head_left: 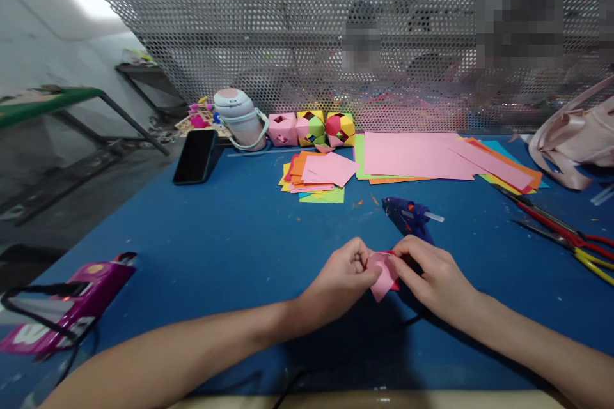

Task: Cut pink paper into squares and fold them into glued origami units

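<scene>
Between my two hands, above the front part of the blue table, is a small folded paper piece (381,277) in pink and red. My left hand (346,271) pinches its left edge between thumb and fingers. On the opposite edge, the thumb and fingertips of my right hand (426,268) are closed on the same paper. Just behind my right hand lies a blue glue gun (407,212) with a clear glue stick poking from its back; the hand hides its lower part.
Coloured paper squares (319,172) and long paper sheets (412,154) lie at the back. Paper balls (311,128), a bottle (241,120) and a phone (196,156) stand or lie left of them. Scissors (570,230) are at right, a purple power strip (71,307) at left. Perforated metal (288,25) closes off the back.
</scene>
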The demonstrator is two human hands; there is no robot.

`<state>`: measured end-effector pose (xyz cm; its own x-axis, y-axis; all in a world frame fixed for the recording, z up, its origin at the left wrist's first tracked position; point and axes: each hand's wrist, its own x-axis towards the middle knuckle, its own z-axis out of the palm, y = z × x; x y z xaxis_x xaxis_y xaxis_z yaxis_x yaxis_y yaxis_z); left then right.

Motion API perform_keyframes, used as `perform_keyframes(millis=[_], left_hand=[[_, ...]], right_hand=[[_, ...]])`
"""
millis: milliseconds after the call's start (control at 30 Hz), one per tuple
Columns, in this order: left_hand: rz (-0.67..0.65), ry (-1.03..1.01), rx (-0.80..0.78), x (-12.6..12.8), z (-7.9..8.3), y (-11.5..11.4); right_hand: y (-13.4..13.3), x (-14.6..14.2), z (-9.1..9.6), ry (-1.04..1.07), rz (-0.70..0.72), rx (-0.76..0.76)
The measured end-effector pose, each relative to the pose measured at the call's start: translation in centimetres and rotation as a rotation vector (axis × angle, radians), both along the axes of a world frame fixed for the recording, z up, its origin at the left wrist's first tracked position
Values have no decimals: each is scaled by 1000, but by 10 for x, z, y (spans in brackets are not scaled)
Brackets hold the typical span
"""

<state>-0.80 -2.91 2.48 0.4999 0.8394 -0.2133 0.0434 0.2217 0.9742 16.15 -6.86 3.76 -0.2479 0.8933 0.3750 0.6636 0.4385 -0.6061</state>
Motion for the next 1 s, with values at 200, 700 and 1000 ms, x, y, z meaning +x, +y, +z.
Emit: perform_keyframes(millis=[200,700,1000], left_hand=[[-65,70,72,-2,1,2],[234,91,135,-8,3,29],[274,153,234,-10,-6,40]], right_hand=[[2,-4,-3,19,38,-11],[8,71,43,142,-280,505],[33,70,20,-245,-92,-323]])
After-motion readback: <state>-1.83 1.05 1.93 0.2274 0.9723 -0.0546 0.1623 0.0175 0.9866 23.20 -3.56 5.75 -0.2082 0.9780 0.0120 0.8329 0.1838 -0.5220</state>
